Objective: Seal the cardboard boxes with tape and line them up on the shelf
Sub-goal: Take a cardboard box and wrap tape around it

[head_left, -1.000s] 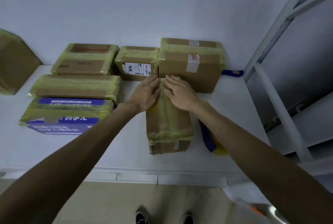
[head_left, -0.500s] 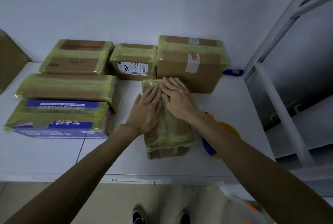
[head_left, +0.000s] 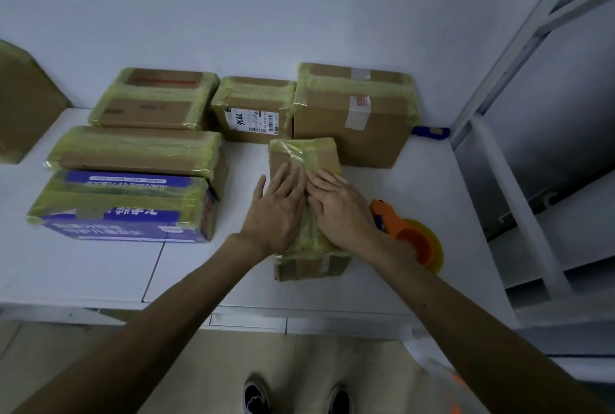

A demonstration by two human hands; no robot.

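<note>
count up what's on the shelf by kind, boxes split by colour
brown cardboard boxes: 6, one cut off at the left edge
blue printed box: 1
orange tape dispenser: 1
small blue object: 1
total: 9

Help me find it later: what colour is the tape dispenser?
The tape dispenser is orange; head view.

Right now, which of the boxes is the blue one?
The blue box at the front left, closest to you. It has blue sides with white writing, while the other boxes are plain brown cardboard.
</note>
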